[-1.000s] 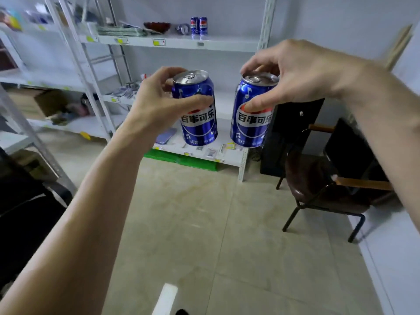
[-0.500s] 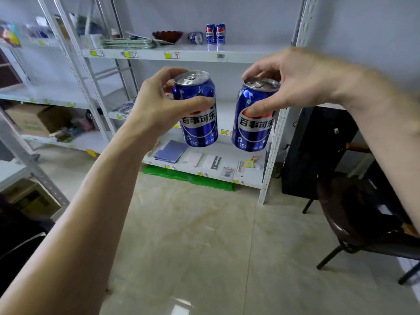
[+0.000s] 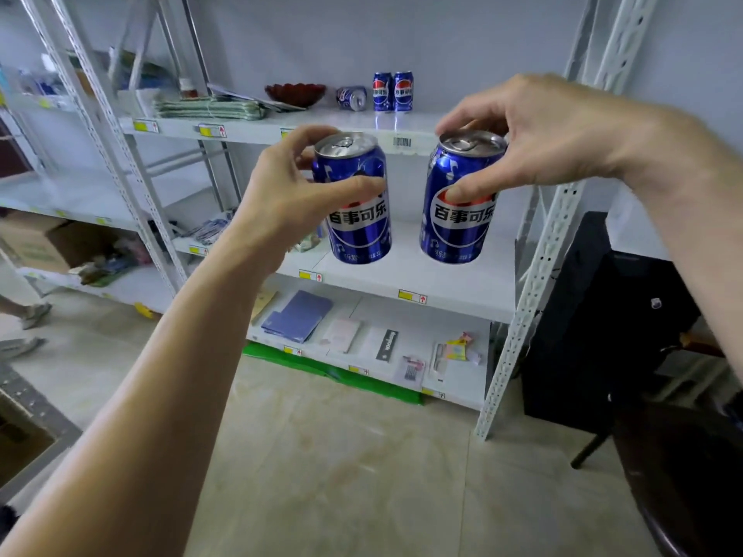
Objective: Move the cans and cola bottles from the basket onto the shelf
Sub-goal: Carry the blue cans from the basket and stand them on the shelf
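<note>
My left hand (image 3: pixel 289 195) grips a blue cola can (image 3: pixel 356 219) near its top, held upright in the air in front of the white shelf (image 3: pixel 426 132). My right hand (image 3: pixel 534 142) holds a second blue cola can (image 3: pixel 458 223) by its rim, fingers curled over the lid and thumb on its front. Both cans hang side by side, level with the gap between the upper and middle boards. On the upper board stand two upright cola cans (image 3: pixel 392 92), with a third can (image 3: pixel 352 98) lying on its side to their left. The basket is out of view.
A dark red bowl (image 3: pixel 295 92) and folded cloths (image 3: pixel 209 108) sit left on the upper board. Papers and small items lie on the lowest board (image 3: pixel 362 339). A black cabinet (image 3: pixel 603 315) and a dark chair (image 3: pixel 683 456) stand at the right. A person's feet (image 3: pixel 28 315) show far left.
I have come closer to the shelf, which now looms larger. Both hands keep the same hold on their cans, still side by side.
</note>
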